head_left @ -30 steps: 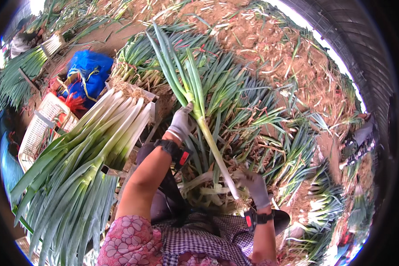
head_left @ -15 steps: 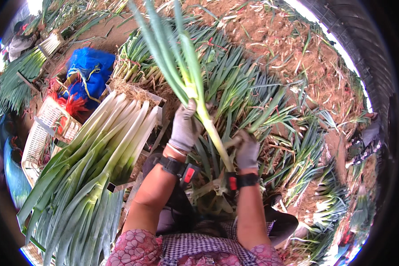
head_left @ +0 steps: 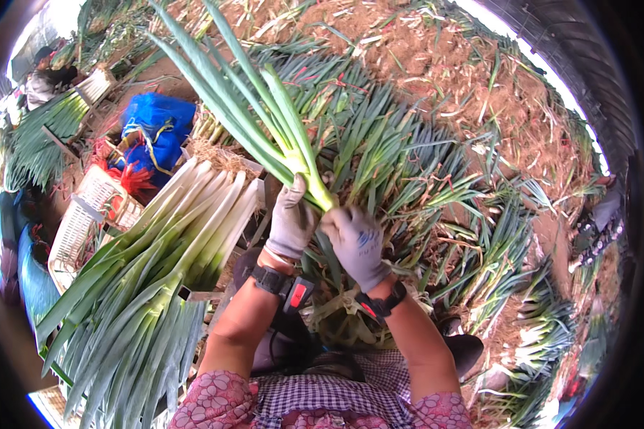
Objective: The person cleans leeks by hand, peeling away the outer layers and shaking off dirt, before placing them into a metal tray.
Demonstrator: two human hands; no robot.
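A long green onion (head_left: 293, 154) slants up and to the left in front of me, its leaves fanned toward the far side. My gloved left hand (head_left: 292, 220) is wrapped round its pale stem, just below where the leaves part. Right beside it, my gloved right hand (head_left: 356, 243) is closed on the same stem lower down. The root end is hidden behind the right hand. To my left lies a thick pile of trimmed green onions (head_left: 186, 243) on a metal rack (head_left: 254, 168), white ends away from me and leaves hanging toward me.
Beyond the rack sit a blue mesh bag (head_left: 161, 129) and a pale plastic basket (head_left: 79, 222) with red netting (head_left: 130, 176). Untrimmed green onions (head_left: 379, 136) cover the ground ahead and right. Another person (head_left: 46, 79) is at the far left, near a second onion pile (head_left: 43, 146).
My right hand has moved up and left along the stem, close to the left hand. The onion's leaves have swung left and tilted lower.
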